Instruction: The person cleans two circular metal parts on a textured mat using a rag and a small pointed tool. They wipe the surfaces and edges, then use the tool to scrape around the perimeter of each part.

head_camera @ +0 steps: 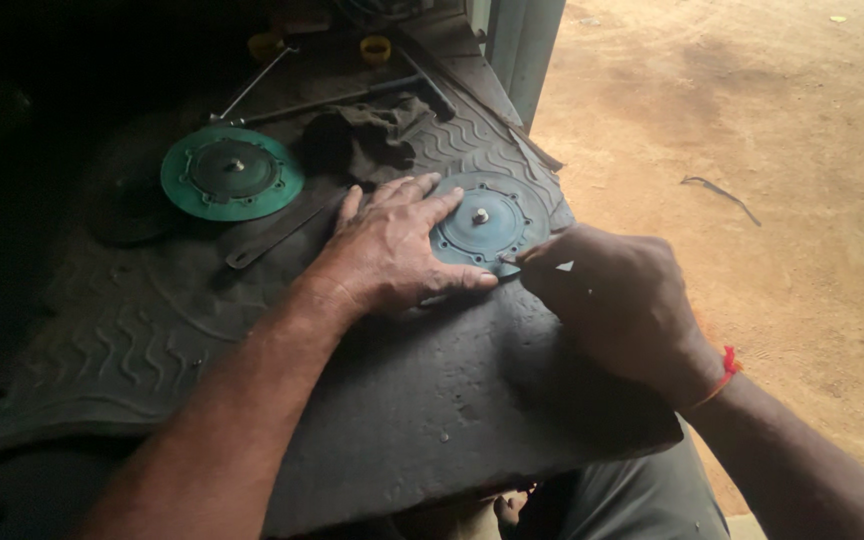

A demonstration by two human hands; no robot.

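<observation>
Your left hand (392, 250) lies flat, fingers spread and released, pressing on the near-left part of the blue-grey disc (497, 215). That disc sits on the black ribbed rubber mat (402, 400), close to the mat's outer edge; just beyond that edge the mat drops away to bare sandy ground (752, 150). Your right hand (617, 300) hangs past that edge at the disc's near rim, its grip pinched on a thin pointed tool (514, 260) whose tip touches the rim; what kind of tool it is, you cannot tell. A small bolt (480, 215) stands at the disc's centre, ringed by small holes.

Away from the ground, a flat dark bar (272, 238) lies just beside your left hand, and a green disc (232, 173) rests well apart past it. Behind the blue-grey disc a crumpled dark rag (367, 135) crowds the mat, then long metal rods (352, 97) and two small yellow rings (375, 48). A grey post (522, 45) stands at the far corner. The open stretch of mat lies on your side of the disc.
</observation>
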